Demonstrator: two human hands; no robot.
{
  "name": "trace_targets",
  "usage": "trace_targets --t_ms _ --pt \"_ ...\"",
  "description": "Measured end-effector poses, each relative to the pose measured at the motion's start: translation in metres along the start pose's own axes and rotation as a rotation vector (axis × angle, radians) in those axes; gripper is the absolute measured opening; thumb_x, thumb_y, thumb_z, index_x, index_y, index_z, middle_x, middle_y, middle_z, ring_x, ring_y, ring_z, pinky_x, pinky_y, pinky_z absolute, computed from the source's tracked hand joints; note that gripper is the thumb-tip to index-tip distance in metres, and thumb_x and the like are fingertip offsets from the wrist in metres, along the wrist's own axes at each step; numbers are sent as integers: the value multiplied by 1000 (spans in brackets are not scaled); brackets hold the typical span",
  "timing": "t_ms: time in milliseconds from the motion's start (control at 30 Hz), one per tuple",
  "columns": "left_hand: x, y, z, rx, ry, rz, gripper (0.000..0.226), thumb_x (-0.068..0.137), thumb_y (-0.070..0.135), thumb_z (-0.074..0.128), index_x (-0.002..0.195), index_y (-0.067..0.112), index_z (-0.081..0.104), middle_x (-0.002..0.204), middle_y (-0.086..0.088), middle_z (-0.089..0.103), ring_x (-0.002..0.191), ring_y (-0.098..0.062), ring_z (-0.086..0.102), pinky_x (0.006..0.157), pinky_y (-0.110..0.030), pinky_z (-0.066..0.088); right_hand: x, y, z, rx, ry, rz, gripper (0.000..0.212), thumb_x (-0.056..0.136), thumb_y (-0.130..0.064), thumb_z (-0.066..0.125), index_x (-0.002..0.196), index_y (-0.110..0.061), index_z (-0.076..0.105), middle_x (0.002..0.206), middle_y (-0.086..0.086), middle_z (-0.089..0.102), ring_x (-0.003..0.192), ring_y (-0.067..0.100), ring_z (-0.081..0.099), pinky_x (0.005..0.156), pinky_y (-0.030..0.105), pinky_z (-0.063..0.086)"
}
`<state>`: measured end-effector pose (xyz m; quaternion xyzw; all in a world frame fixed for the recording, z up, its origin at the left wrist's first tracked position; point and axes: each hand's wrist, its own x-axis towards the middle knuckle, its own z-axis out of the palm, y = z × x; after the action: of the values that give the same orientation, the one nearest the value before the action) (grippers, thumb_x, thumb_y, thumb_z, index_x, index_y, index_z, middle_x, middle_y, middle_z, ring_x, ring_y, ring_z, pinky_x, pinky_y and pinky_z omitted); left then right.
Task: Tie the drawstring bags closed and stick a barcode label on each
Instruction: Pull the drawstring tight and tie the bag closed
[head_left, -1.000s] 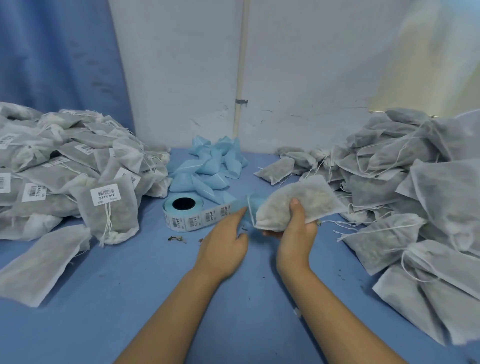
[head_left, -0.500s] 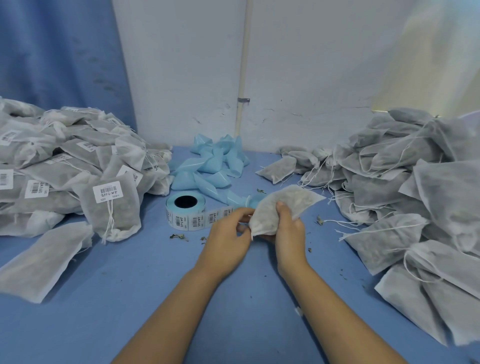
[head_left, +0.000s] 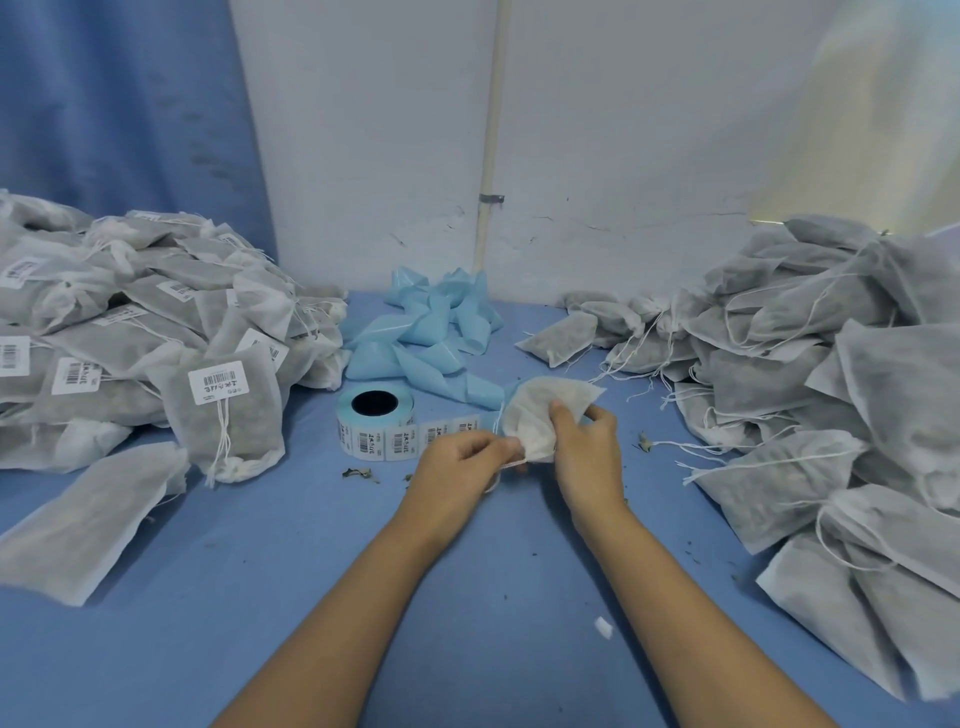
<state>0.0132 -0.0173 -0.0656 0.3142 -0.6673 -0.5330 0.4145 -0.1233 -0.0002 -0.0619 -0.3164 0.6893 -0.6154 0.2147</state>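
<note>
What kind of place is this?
Probably a small hand-packing workbench: heaps of grey non-woven drawstring bags on a blue table, a roll of white barcode labels, and discarded blue backing strips.

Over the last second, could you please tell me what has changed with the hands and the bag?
The left hand moved right to the mouth of the bag and now pinches the drawstring. The right hand kept its grip, bunching the bag smaller. The label roll, the labelled pile and the unlabelled pile stayed put.
</note>
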Motion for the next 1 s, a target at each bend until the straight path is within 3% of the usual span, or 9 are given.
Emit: trace_targets --t_ms 100,200,300,400,467,533,667,800,1000 --pt "4 1 5 -65 44 -44 16 92 15 59 82 10 70 43 12 38 42 -4 33 48 -20 29 -2 -2 1 437 -101 163 47 95 -26 58 129 3 45 104 18 66 68 20 67 57 25 55" --pt "7 2 11 -221 71 -74 18 96 7 49 97 14 66 43 11 39 39 -4 34 41 -15 29 -8 -2 1 688 -200 209 37 98 -20 53 122 8 51 114 26 65 91 29 71 74 26 59" --pt "8 3 10 -294 58 -105 29 97 5 43 102 23 64 47 3 45 40 -9 40 44 -23 31 -14 1 6 560 -173 148 33 96 -18 57 116 8 54 98 16 68 80 22 69 68 22 58" --pt "9 2 9 -302 40 -108 37 94 -2 40 106 26 62 48 0 47 41 -11 43 46 -26 33 -21 0 9 358 -143 53 25 93 -25 60 85 -1 63 73 7 65 62 16 61 57 21 52" --pt "8 1 9 -257 23 -90 38 93 -3 40 109 25 60 48 -1 47 41 -12 44 45 -25 34 -28 -3 10 298 -242 -11 28 93 -22 60 71 -5 65 60 9 61 55 21 57 55 27 49" --pt "7 -1 10 -194 -3 -84 37 92 -2 40 119 19 56 47 -2 47 41 -13 45 43 -23 35 -34 -4 9 303 -340 -46 21 90 -13 61 74 -2 66 50 16 53 44 25 51 48 29 44" --pt "5 -3 12 -149 -56 -85 44 92 -3 41 125 26 46 48 -5 50 40 -13 47 42 -16 36 -32 -3 6 292 -293 -21 13 86 -9 64 84 3 68 56 15 54 52 27 50 58 36 43" --pt "6 -4 12 -59 -86 -86 39 93 0 47 122 27 48 44 1 48 42 -15 45 50 -21 40 -29 -5 3 345 -259 30 13 83 -3 63 72 -6 68 65 7 62 60 17 55 58 24 47" --pt "12 -3 16 -41 -124 -194 37 91 -4 46 124 13 50 39 7 39 35 -9 34 42 -25 32 -20 -6 0 551 -210 198 16 85 1 58 75 -4 69 69 2 69 65 10 63 65 18 49"
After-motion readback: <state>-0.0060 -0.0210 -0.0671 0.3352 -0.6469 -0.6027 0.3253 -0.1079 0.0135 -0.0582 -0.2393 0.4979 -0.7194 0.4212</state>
